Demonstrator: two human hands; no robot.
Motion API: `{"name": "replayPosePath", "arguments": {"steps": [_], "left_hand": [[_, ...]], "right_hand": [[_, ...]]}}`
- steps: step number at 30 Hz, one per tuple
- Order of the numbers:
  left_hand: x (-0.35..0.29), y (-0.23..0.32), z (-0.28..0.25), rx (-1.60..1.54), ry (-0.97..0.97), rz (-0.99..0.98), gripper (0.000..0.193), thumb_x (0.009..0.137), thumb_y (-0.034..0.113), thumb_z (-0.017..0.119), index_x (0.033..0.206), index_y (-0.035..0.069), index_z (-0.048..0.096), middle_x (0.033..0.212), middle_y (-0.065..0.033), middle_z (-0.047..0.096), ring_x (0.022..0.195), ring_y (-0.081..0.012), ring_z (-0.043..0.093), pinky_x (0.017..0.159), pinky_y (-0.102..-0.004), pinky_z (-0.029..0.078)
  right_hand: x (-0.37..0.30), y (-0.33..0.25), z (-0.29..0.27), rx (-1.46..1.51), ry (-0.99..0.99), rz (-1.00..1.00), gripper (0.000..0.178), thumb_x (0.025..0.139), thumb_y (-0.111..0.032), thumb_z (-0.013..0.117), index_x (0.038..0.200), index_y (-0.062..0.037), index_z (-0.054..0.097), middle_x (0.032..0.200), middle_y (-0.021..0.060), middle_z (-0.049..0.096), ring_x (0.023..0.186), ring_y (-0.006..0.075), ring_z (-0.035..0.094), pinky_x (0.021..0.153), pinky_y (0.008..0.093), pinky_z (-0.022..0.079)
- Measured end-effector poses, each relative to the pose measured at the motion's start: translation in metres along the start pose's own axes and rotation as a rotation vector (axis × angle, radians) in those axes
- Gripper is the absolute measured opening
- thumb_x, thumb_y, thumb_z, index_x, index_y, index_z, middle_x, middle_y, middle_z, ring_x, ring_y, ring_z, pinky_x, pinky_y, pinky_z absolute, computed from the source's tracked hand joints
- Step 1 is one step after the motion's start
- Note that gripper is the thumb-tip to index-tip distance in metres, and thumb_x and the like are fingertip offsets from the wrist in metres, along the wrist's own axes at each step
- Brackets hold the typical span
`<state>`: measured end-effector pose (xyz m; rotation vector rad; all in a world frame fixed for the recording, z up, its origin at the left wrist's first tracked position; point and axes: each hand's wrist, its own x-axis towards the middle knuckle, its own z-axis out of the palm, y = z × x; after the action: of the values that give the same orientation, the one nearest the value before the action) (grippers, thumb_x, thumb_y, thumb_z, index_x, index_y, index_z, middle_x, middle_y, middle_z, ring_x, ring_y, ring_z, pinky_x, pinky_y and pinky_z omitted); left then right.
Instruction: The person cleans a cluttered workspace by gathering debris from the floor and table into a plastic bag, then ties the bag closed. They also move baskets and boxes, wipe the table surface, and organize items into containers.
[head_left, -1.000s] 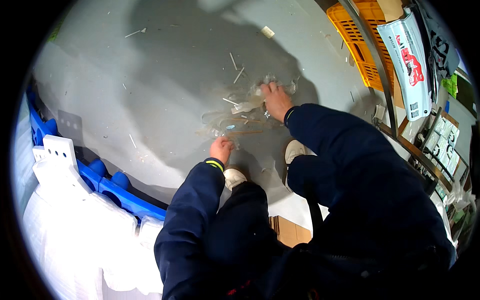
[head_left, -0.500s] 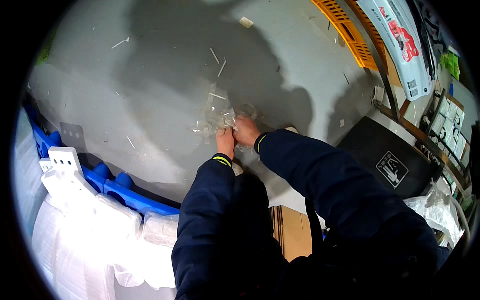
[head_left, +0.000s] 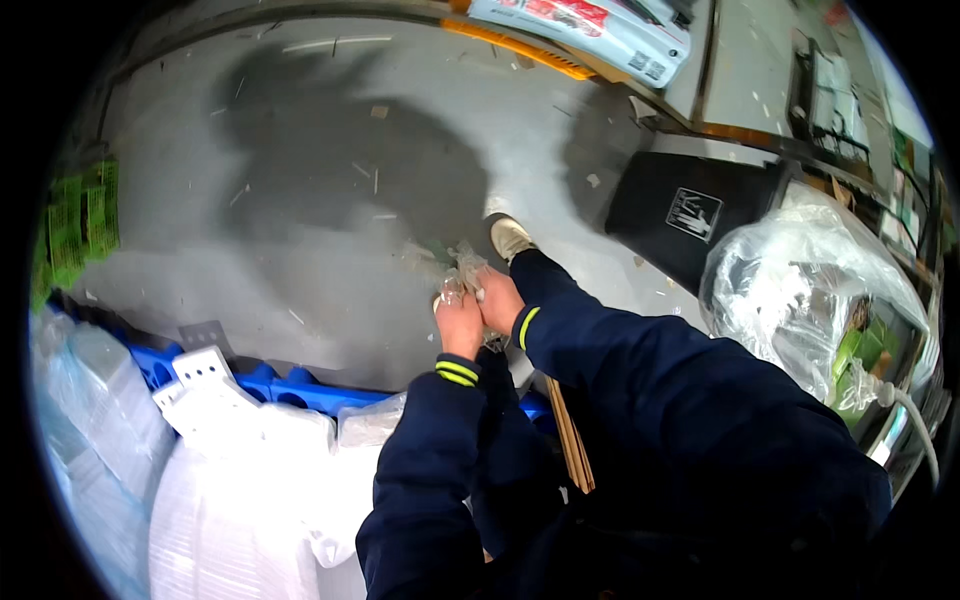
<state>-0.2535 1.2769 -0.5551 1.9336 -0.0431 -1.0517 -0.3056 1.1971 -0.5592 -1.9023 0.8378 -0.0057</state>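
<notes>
Crumpled clear plastic (head_left: 468, 262) over grey floor (head_left: 150, 220)
Left hand (head_left: 460, 324) beside right hand (head_left: 502, 301), both apparently clamped on it

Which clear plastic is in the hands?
The small crumpled clump gripped by the left hand and right hand; the much larger clear bag by the black bin, off to the right, has neither hand on it.

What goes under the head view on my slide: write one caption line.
Both hands, close together, grip crumpled clear plastic above a littered grey floor, with a black bin to the right.
</notes>
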Motion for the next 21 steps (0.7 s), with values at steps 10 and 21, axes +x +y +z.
{"name": "replayPosePath", "arguments": {"steps": [10,21], "left_hand": [[-0.154,0.237,0.092,0.284,-0.217,0.639,0.023,0.075,0.011,0.05,0.096,0.002,0.048,0.092,-0.0198,0.044,0.081,-0.0381,0.049,0.066,-0.0415,0.042],[-0.286,0.394,0.278,0.059,-0.667,1.189,0.037,0.068,0.013,0.06,0.097,-0.004,0.043,0.092,-0.0191,0.043,0.079,-0.0345,0.047,0.068,-0.0379,0.041]], "right_hand": [[-0.091,-0.071,-0.216,0.836,0.527,0.109,0.022,0.076,-0.013,0.056,0.095,-0.0032,0.051,0.08,0.0052,0.057,0.074,0.0116,0.053,0.067,0.026,0.045],[-0.223,0.005,-0.451,0.743,0.915,0.317,0.038,0.074,-0.02,0.056,0.109,-0.007,0.044,0.1,0.0108,0.048,0.092,0.022,0.046,0.079,0.0318,0.039]]}}
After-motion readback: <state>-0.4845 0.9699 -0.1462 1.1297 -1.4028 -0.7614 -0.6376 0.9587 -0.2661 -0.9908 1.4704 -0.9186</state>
